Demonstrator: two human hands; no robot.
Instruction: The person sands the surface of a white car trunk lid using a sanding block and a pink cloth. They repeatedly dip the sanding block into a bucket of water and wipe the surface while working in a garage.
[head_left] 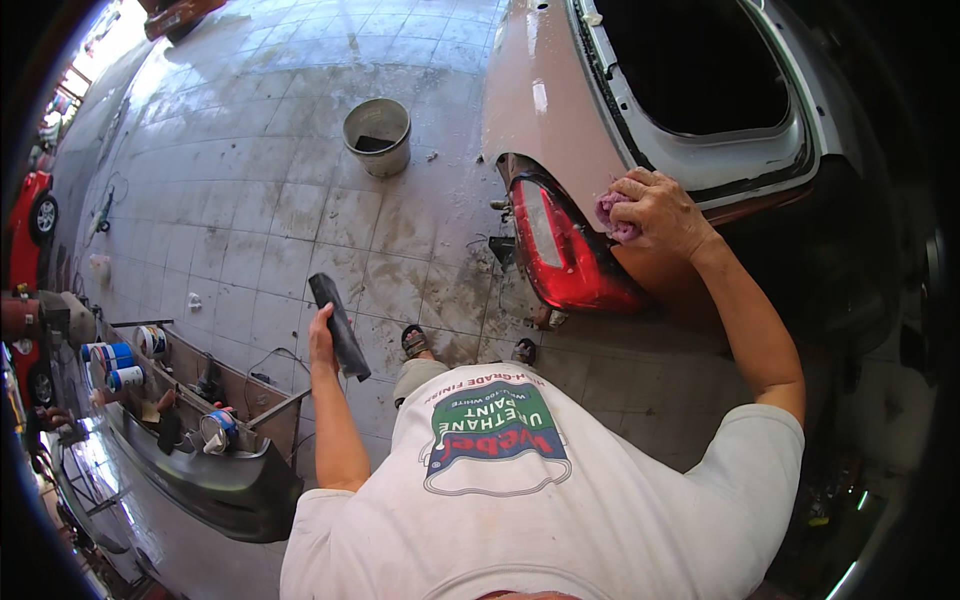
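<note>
My left hand [321, 342] is closed around a long black sanding block [342, 330], held out over the floor away from the car. Bunched in my right hand [660, 212] is a pinkish-purple cloth [614, 215]. That hand is at the car's rear corner, the cloth seemingly against the beige-pink body panel [560, 105] just above the red and clear tail light [560, 245]. To the right of the panel lies the dark rear window opening [690, 65] with its pale frame. My palm and part of the cloth are hidden by the fingers.
A grey bucket [388, 162] with something dark inside stands on the wet, stained tile floor [255, 190]. At lower left, several paint cans [127, 378] stand on a bench beside a dark bumper [225, 485]. A red car [30, 215] is at the far left.
</note>
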